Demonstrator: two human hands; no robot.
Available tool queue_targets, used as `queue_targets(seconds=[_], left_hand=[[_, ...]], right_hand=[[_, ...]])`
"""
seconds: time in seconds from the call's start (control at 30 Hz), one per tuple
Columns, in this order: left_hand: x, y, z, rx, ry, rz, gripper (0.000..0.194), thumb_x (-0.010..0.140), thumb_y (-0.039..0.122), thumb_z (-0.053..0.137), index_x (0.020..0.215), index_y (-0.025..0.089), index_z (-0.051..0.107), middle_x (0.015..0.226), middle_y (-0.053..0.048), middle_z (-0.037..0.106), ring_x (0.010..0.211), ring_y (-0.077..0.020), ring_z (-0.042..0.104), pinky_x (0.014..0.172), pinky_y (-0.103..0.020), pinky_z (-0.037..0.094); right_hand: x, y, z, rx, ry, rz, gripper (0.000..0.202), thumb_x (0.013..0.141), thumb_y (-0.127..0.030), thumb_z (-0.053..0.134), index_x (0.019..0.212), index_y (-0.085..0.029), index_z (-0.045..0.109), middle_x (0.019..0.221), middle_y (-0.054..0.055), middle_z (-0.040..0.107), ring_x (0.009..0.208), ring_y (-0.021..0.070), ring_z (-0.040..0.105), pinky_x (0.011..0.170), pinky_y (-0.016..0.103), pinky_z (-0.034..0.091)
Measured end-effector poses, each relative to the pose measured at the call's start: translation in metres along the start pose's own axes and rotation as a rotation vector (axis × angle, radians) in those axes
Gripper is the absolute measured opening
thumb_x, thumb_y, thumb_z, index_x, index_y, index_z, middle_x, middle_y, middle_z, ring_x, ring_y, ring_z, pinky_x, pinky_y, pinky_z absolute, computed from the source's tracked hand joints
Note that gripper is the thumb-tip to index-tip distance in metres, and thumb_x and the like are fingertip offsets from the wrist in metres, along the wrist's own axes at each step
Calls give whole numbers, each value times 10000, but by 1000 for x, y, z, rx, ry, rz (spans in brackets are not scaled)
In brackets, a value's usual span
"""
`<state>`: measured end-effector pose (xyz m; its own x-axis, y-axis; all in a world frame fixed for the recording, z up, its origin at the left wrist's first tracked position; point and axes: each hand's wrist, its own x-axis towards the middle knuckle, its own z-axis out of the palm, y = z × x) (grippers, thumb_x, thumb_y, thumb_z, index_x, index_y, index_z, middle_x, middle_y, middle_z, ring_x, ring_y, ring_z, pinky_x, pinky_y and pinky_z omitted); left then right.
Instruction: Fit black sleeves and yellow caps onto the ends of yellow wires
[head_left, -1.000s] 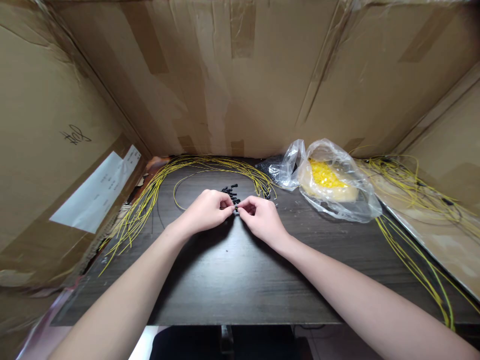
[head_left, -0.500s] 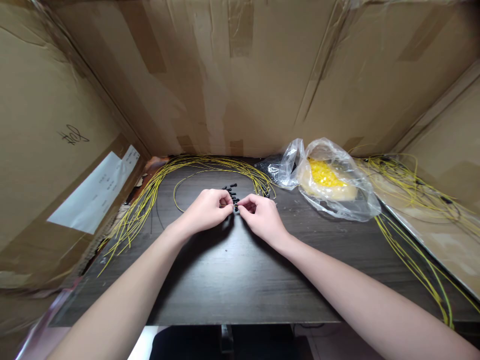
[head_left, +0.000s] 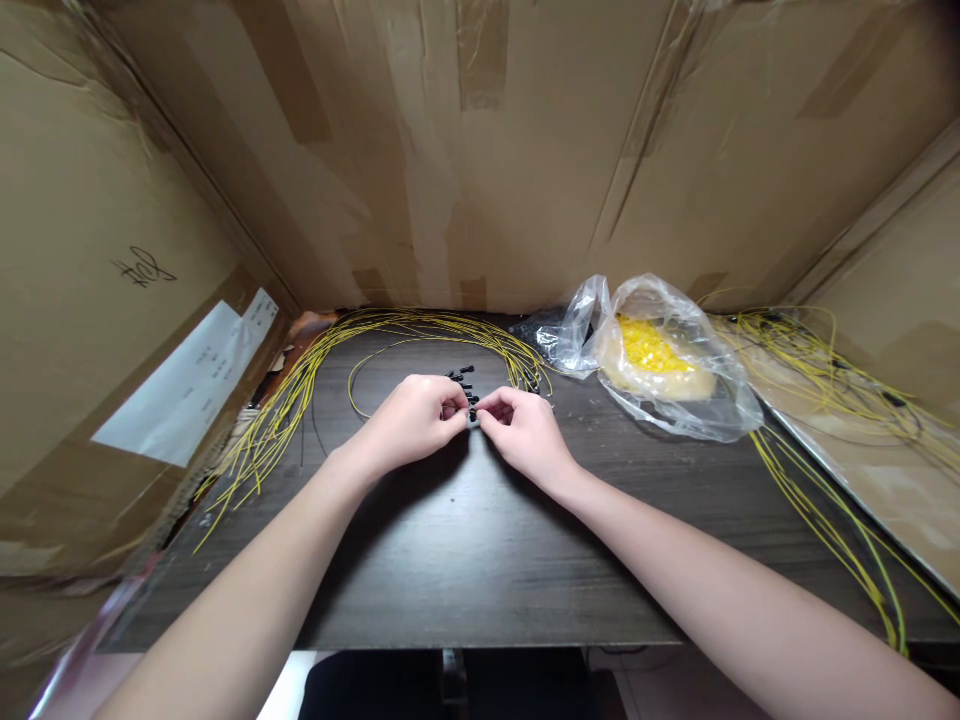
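Note:
My left hand (head_left: 414, 418) is closed in a pinch above the middle of the dark table. A single yellow wire (head_left: 350, 382) loops round from behind and runs in under this hand, apparently to its fingertips. Facing it, my right hand (head_left: 527, 432) pinches a small black sleeve-like piece (head_left: 473, 414). The fingertips of both hands almost meet, and the exact contact between wire and piece is hidden. Just beyond them lie several loose black pieces (head_left: 468, 370), partly covered by the left hand.
A bundle of yellow wires (head_left: 304, 385) arcs along the table's back and left. At right rear stand a clear bag of yellow parts (head_left: 649, 345) and a bag of black parts (head_left: 546, 335). More yellow wires (head_left: 825, 345) lie far right. Cardboard walls (head_left: 540, 180) enclose the table (head_left: 480, 560).
Both hands stay nearly in place, fingertips still together. The left fingers have shifted very slightly toward the right hand.

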<state>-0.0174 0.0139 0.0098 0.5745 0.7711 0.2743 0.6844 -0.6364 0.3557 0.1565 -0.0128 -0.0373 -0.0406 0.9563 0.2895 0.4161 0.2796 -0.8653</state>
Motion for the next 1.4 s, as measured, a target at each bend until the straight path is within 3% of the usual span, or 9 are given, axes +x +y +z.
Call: queue_targets(seconds=[0.23,0.87,1.1,1.4], left_hand=[[0,1,-3,-39,39,0,142,769,134,581,783,167,719,719,-12,694,649,-136,602,640,-248,414],[1,1,-4,-53,63,26,123,817,176,606,787,181,725,744,-14,704,681,-142,615,663,-258,417],[0,-1,-1,-41,50,66,221,868,207,594,1046,195,724,784,-14,699,691,-140,610,656,-254,412],[0,-4,0,16,40,105,175,891,207,571,907,191,744,819,-46,699,758,-168,620,690,-270,427]], right_hand=[[3,1,0,68,-9,50,231,794,-139,575,943,-167,748,829,38,739,715,148,661,714,267,519],[5,4,2,133,-29,72,169,804,-233,610,832,-159,760,767,40,741,680,162,658,646,261,498],[5,4,2,135,-24,66,164,791,-214,598,805,-155,751,746,30,728,670,153,641,652,249,484],[5,3,1,147,-36,94,165,783,-202,600,812,-155,756,733,25,730,654,150,641,633,246,479]])
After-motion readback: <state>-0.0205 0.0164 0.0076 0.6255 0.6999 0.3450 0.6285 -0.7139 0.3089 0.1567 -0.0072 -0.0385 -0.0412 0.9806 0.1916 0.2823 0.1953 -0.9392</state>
